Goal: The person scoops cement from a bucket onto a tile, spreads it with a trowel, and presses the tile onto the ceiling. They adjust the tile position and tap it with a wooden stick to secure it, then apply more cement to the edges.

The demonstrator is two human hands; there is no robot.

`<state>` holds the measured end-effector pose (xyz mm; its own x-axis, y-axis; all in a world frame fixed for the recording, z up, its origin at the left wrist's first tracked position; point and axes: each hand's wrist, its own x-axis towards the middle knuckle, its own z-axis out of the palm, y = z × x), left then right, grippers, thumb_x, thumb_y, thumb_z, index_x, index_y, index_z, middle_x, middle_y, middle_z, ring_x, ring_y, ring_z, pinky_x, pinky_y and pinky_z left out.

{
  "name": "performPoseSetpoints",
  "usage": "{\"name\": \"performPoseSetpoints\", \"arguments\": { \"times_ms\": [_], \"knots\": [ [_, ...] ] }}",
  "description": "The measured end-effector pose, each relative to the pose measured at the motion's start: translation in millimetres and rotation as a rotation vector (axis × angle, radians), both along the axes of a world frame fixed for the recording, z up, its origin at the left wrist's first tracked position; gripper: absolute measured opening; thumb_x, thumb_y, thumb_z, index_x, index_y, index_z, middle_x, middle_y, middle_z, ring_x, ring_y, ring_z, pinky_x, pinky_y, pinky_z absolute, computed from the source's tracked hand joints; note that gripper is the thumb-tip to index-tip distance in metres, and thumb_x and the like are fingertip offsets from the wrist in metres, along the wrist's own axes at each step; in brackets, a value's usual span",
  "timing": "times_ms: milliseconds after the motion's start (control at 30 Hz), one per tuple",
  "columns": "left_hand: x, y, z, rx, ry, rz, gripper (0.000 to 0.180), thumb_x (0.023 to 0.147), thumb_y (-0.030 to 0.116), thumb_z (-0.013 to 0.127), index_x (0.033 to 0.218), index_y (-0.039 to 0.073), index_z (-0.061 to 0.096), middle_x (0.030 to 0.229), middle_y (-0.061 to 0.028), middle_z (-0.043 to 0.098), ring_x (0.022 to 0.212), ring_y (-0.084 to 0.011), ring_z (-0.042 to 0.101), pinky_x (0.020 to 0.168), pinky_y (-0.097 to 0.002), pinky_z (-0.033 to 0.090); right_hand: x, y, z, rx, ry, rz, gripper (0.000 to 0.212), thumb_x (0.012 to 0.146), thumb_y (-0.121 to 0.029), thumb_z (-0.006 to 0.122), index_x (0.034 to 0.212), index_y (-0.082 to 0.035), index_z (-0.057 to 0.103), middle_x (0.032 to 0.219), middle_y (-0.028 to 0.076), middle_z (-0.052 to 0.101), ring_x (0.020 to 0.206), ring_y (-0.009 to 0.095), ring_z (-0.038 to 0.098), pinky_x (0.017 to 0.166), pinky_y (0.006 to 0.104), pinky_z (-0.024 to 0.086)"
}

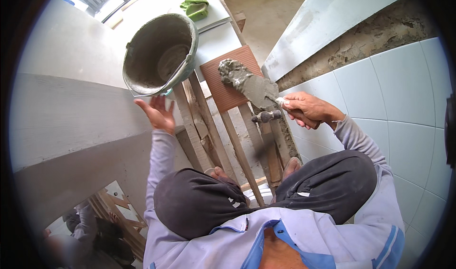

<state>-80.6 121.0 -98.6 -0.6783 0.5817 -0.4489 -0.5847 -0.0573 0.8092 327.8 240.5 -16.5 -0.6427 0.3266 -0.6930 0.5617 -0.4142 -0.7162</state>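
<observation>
Trowel (264,94) seemingly scooping mortar (231,71) over ribbed tile (222,97).
Right hand (306,110) curls its fingers around the trowel; left hand (161,116), spread and empty, is near the bucket (147,48); steady lifting seems called for.

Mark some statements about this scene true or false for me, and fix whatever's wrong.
1. The right hand holds a trowel. True.
2. The left hand is clenched into a fist. False: the left hand is open, near the bucket.
3. Wet mortar lies on a reddish-brown tile. True.
4. The green cloth is inside the bucket. False: the green cloth lies outside it, on white slabs.
5. A hammer is near the right hand. True.
</observation>
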Motion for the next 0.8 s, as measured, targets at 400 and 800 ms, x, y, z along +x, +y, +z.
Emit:
{"name": "performPoseSetpoints", "arguments": {
  "times_ms": [400,800],
  "knots": [
    [76,50,-89,-0.3,-0.042,-0.688,0.046,0.104,0.047,0.041,0.128,0.009,0.046,0.118,-0.0052,0.055,0.108,-0.019,0.052,0.097,-0.0403,0.041,-9,9,-12,-0.178,0.037,0.019,0.025,0.101,-0.027,0.044,0.099,-0.003,0.051,0.076,0.006,0.059,0.049,0.009,0.056,0.036,0.024,0.048],
    [74,53,-149,-0.412,0.183,-0.595,0.047,0.096,0.04,0.063,0.112,-0.003,0.056,0.093,-0.0079,0.061,0.076,-0.0158,0.055,0.064,-0.0318,0.05,25,13,-9,-0.202,-0.036,0.019,0.024,0.102,-0.025,0.041,0.101,-0.003,0.052,0.079,0.005,0.059,0.049,0.008,0.054,0.038,0.0239,0.049]
  ]
}}
